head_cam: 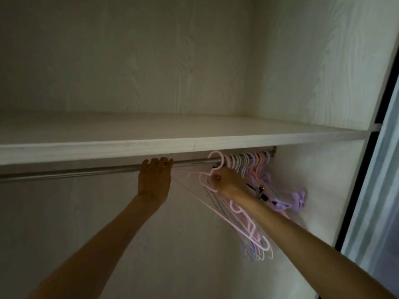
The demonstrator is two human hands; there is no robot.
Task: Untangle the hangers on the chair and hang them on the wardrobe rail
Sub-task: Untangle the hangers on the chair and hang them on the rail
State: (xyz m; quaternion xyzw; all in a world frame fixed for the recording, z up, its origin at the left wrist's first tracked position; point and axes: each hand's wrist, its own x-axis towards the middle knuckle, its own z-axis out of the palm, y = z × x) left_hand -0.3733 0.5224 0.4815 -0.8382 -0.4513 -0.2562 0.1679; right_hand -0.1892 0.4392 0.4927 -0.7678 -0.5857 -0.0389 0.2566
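A metal wardrobe rail (86,171) runs under a pale wooden shelf. My left hand (153,180) grips the rail near its middle, fingers curled over the top. Several pink, white and purple hangers (250,162) hang bunched at the rail's right end. My right hand (226,180) holds the neck of a pink hanger (216,157) whose hook sits over the rail at the left edge of the bunch. Its thin arms slant down to the left and right below my hands. The chair is out of view.
The shelf (172,145) sits just above the rail, leaving a narrow gap. The wardrobe's right side wall (313,190) lies close behind the bunch. A dark door frame and glass panel (371,190) stand at the far right. The rail's left part carries no hangers.
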